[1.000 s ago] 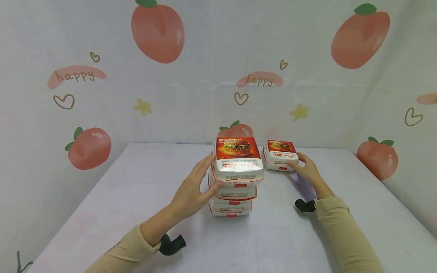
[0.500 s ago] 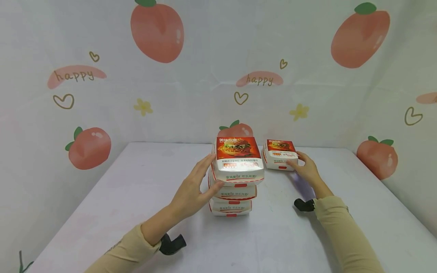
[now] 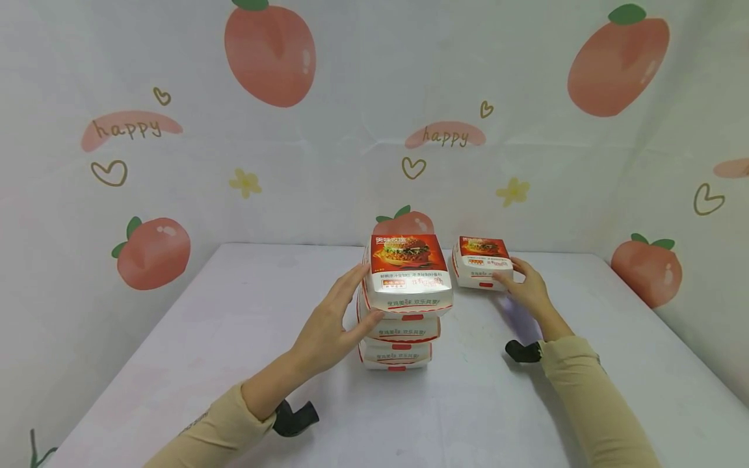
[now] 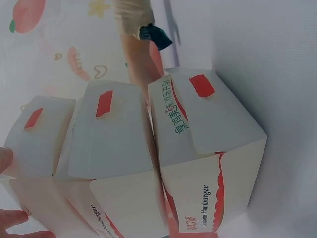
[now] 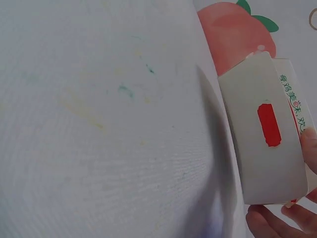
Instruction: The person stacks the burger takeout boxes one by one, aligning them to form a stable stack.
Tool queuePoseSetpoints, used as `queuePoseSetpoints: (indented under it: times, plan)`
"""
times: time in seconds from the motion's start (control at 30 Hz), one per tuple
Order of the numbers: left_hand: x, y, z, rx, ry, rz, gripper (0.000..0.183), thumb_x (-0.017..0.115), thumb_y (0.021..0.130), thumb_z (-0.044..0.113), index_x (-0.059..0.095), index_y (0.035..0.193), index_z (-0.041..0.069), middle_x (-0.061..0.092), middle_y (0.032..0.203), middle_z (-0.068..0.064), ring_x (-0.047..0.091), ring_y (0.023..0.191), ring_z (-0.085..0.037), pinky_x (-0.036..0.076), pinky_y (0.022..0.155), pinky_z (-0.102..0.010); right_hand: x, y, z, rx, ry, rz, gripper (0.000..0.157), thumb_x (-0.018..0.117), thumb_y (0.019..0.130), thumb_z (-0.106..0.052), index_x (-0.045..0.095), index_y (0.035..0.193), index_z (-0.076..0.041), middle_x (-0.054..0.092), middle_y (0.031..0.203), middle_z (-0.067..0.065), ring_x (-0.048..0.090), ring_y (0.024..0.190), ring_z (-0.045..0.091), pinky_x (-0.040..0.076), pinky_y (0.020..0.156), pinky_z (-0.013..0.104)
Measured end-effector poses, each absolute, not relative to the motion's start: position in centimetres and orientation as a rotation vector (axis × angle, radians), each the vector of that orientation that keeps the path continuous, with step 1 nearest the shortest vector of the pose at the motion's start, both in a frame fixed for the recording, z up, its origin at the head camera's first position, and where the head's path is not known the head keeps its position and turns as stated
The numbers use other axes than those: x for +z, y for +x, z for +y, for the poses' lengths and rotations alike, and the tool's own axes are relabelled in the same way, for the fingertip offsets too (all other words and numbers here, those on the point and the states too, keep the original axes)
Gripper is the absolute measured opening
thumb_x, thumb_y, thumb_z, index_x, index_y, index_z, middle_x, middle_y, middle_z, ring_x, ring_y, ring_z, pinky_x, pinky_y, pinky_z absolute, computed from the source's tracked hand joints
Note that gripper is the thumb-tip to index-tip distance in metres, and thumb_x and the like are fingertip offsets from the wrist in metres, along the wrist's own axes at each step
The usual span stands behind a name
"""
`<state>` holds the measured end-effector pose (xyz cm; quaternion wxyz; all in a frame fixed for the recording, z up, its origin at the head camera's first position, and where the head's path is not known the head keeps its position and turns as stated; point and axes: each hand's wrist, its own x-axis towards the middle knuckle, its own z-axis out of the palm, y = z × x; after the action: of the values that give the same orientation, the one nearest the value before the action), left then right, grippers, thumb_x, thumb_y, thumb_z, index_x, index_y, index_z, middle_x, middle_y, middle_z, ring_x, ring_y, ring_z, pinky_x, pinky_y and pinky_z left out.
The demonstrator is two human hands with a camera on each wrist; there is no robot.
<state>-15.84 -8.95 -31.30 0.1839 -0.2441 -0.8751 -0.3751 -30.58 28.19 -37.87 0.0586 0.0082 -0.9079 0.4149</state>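
Three white hamburger boxes stand stacked mid-table in the head view: the top box [image 3: 406, 279] with a burger print, the middle box [image 3: 404, 330] and the bottom box [image 3: 394, 356]. My left hand [image 3: 328, 331] holds the top box at its near left corner, thumb on the front and fingers along the side. Behind and right of the stack is another hamburger box [image 3: 481, 263]. My right hand [image 3: 528, 290] grips its near right corner. In the right wrist view, fingers [image 5: 270, 223] reach around this box [image 5: 270, 134], beside a red tab.
The white table [image 3: 234, 312] reaches back to a cloth backdrop [image 3: 328, 162] printed with peaches and hearts. A black curved piece [image 3: 295, 419] sits at the left cuff, another black piece [image 3: 523, 351] at the right cuff. A gap separates the stack from the right-hand box.
The box in my right hand has shifted slightly up and to the right in the head view, the hand with it. My left hand and the stack have stayed put.
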Motion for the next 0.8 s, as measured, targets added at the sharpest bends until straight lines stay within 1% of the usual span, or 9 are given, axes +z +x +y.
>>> queuePoseSetpoints:
  times: [0.1, 0.23, 0.27, 0.33, 0.47, 0.5, 0.6, 0.63, 0.8]
  plan:
    - [-31.4, -15.9, -9.0, -1.056, -0.692, -2.465, 0.071, 0.062, 0.090, 0.033, 0.024, 0.148, 0.021, 0.034, 0.150, -0.002, 0.041, 0.134, -0.022, 0.050, 0.095, -0.041, -37.6, -30.4, 28.2, 1.252, 0.038, -2.742, 0.075, 0.057, 0.092, -0.038, 0.023, 0.146, 0.001, 0.031, 0.144, 0.031, 0.027, 0.135, 0.047, 0.037, 0.103, 0.055]
    - [-31.4, -15.9, -9.0, -1.052, -0.693, -2.462, 0.071, 0.061, 0.090, 0.033, 0.024, 0.148, 0.022, 0.034, 0.150, -0.002, 0.041, 0.134, -0.022, 0.051, 0.095, -0.041, -37.3, -30.2, 28.3, 1.257, 0.079, -2.703, 0.079, 0.057, 0.089, -0.047, 0.026, 0.145, 0.000, 0.032, 0.143, 0.032, 0.026, 0.134, 0.049, 0.033, 0.103, 0.060]
    - [-31.4, -15.9, -9.0, -1.053, -0.692, -2.463, 0.071, 0.061, 0.090, 0.033, 0.024, 0.148, 0.022, 0.034, 0.150, -0.002, 0.041, 0.134, -0.022, 0.051, 0.095, -0.041, -37.2, -30.1, 28.2, 1.245, 0.076, -2.686, 0.080, 0.058, 0.087, -0.050, 0.029, 0.144, -0.002, 0.035, 0.142, 0.032, 0.029, 0.133, 0.048, 0.037, 0.100, 0.057]
    - [-31.4, -15.9, -9.0, -1.050, -0.689, -2.464, 0.070, 0.061, 0.090, 0.033, 0.024, 0.148, 0.022, 0.034, 0.150, -0.002, 0.041, 0.134, -0.022, 0.051, 0.095, -0.041, -37.1, -30.1, 28.2, 1.239, 0.084, -2.673, 0.083, 0.058, 0.086, -0.053, 0.030, 0.144, -0.002, 0.035, 0.141, 0.032, 0.030, 0.132, 0.048, 0.040, 0.098, 0.056]
    - [-31.5, -15.9, -9.0, -1.051, -0.685, -2.466, 0.070, 0.062, 0.089, 0.033, 0.025, 0.148, 0.021, 0.035, 0.150, -0.003, 0.041, 0.134, -0.022, 0.051, 0.095, -0.042, -36.8, -30.1, 28.2, 1.209, 0.083, -2.668, 0.079, 0.058, 0.087, -0.049, 0.031, 0.143, -0.001, 0.037, 0.140, 0.032, 0.035, 0.129, 0.048, 0.045, 0.093, 0.053]
    - [-31.5, -15.9, -9.0, -1.051, -0.686, -2.465, 0.070, 0.062, 0.090, 0.033, 0.025, 0.148, 0.021, 0.035, 0.150, -0.003, 0.041, 0.134, -0.022, 0.051, 0.095, -0.042, -36.7, -30.1, 28.2, 1.207, 0.090, -2.679, 0.078, 0.058, 0.089, -0.047, 0.029, 0.144, 0.000, 0.036, 0.141, 0.032, 0.035, 0.129, 0.048, 0.044, 0.094, 0.055]
    - [-31.5, -15.9, -9.0, -1.057, -0.681, -2.474, 0.070, 0.061, 0.090, 0.033, 0.025, 0.148, 0.022, 0.034, 0.150, -0.001, 0.040, 0.135, -0.021, 0.050, 0.096, -0.041, -36.2, -30.0, 28.1, 1.184, 0.076, -2.683, 0.073, 0.057, 0.091, -0.041, 0.029, 0.144, 0.000, 0.037, 0.141, 0.031, 0.041, 0.125, 0.046, 0.048, 0.088, 0.045]
    - [-31.5, -15.9, -9.0, -1.058, -0.678, -2.477, 0.069, 0.061, 0.090, 0.034, 0.025, 0.148, 0.023, 0.034, 0.150, -0.001, 0.040, 0.135, -0.020, 0.050, 0.097, -0.041, -36.1, -29.9, 28.0, 1.180, 0.073, -2.686, 0.072, 0.057, 0.091, -0.040, 0.029, 0.144, 0.000, 0.037, 0.141, 0.031, 0.041, 0.125, 0.046, 0.047, 0.086, 0.041]
    - [-31.5, -15.9, -9.0, -1.058, -0.677, -2.472, 0.069, 0.061, 0.090, 0.034, 0.025, 0.148, 0.023, 0.034, 0.150, 0.000, 0.040, 0.135, -0.020, 0.049, 0.097, -0.041, -35.2, -29.6, 28.0, 1.186, 0.089, -2.687, 0.073, 0.056, 0.091, -0.041, 0.027, 0.145, -0.001, 0.037, 0.142, 0.030, 0.054, 0.113, 0.047, 0.047, 0.071, 0.019]
